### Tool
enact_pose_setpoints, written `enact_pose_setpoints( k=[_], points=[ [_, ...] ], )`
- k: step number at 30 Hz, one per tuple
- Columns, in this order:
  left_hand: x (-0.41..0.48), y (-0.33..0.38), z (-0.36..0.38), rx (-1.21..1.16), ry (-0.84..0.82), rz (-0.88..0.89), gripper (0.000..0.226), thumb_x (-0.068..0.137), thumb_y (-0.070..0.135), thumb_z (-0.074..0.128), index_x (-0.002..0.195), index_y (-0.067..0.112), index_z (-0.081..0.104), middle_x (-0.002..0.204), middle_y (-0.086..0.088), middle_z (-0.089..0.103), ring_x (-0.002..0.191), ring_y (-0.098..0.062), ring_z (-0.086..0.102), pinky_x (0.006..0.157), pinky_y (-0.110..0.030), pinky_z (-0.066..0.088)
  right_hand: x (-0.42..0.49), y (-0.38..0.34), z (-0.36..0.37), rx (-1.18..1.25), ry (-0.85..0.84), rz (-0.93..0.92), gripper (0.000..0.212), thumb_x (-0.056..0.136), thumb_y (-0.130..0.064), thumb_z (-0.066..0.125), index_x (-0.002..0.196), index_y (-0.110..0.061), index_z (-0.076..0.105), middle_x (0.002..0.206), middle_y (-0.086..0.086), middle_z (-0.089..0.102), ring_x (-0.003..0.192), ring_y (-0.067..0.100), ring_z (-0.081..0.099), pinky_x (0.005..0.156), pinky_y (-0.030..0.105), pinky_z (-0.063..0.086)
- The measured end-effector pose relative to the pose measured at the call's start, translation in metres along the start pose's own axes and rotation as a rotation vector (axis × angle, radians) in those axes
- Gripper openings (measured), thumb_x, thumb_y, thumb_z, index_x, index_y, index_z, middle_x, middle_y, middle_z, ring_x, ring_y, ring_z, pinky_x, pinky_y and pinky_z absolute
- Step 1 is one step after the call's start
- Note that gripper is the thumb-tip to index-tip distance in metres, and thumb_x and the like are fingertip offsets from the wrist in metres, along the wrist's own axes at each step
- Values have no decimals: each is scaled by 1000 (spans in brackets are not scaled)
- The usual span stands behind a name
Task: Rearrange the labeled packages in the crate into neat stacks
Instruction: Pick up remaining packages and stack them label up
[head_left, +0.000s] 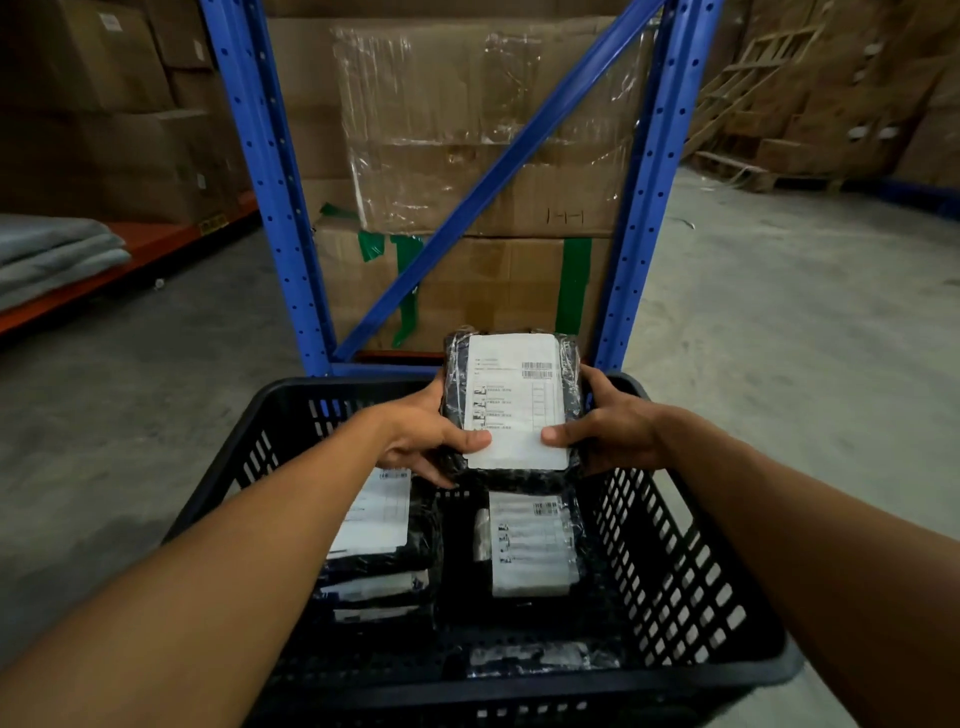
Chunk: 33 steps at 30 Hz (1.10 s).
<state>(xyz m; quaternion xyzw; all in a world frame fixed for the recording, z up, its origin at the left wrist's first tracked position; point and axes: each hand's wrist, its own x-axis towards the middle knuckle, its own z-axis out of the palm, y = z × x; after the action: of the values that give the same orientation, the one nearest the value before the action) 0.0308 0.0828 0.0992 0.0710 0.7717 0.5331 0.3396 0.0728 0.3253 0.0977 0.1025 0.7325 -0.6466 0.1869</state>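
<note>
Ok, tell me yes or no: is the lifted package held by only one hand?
No. Both the left hand and the right hand grip the package, one on each side, above the crate.

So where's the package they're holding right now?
In the head view, the held package is lifted above the far end of the black crate, gripped between the left hand and right hand, in front of the blue rack.
</note>
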Motion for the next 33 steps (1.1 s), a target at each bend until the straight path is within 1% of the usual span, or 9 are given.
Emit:
enact_pose_setpoints(
  k=[3,8,11,14,17,21,24,27,33],
  points=[
    [-2,-2,8,9,16,-12,94,80,-2,74,144,44,23,136,4,55,129,-31,48,71,-56,59,-3,0,5,-68,-1,29,118,63,7,82,143,-55,21,119,8,61,105,40,63,76,68,54],
    [-3,6,12,151,124,-69,86,69,6,85,136,31,36,131,-4,61,111,-33,63,72,-56,60,-6,4,4,-186,12,128,121,48,-13,89,138,-61,25,119,3,63,98,35,67,65,49,60],
    [-1,7,17,203,150,-107,110,62,8,90,144,24,19,131,-9,58,97,-32,69,69,-50,62,-8,9,-4,-204,-4,159,118,41,-13,91,130,-63,32,121,3,60,100,36,66,64,45,60],
    [0,0,33,234,45,-207,122,53,6,89,147,15,12,136,-22,51,94,-40,70,72,-54,60,-14,17,-5,-263,-26,230,124,37,-9,92,136,-47,27,125,10,53,93,41,69,63,48,60],
    [5,-17,49,243,9,-280,124,63,3,86,151,13,-1,147,-24,38,100,-41,68,74,-53,60,-16,28,3,-383,-27,289,120,39,-8,92,135,-32,24,131,13,49,95,42,68,67,53,61],
    [13,-33,62,295,59,-306,129,71,2,83,151,14,-18,150,-24,37,104,-42,65,54,-40,60,-7,37,20,-490,27,322,104,56,3,89,137,-15,25,136,17,46,105,44,61,74,61,58],
    [25,-39,67,264,100,-278,133,74,-1,79,147,15,-31,150,-25,37,93,-38,69,71,-46,61,6,40,26,-555,88,330,95,64,6,85,137,-7,26,131,19,50,96,41,63,72,58,59],
    [39,-47,73,288,123,-280,130,75,0,79,149,11,-27,143,-27,45,76,-34,69,78,-48,60,18,47,25,-608,91,363,75,68,4,82,130,1,39,124,23,58,91,38,65,75,54,59],
    [63,-67,78,377,134,-353,128,76,4,80,149,5,-25,133,-28,52,95,-38,68,84,-47,58,44,73,23,-641,64,430,62,73,4,79,128,1,50,125,21,61,108,42,61,86,55,56]
  ],
)
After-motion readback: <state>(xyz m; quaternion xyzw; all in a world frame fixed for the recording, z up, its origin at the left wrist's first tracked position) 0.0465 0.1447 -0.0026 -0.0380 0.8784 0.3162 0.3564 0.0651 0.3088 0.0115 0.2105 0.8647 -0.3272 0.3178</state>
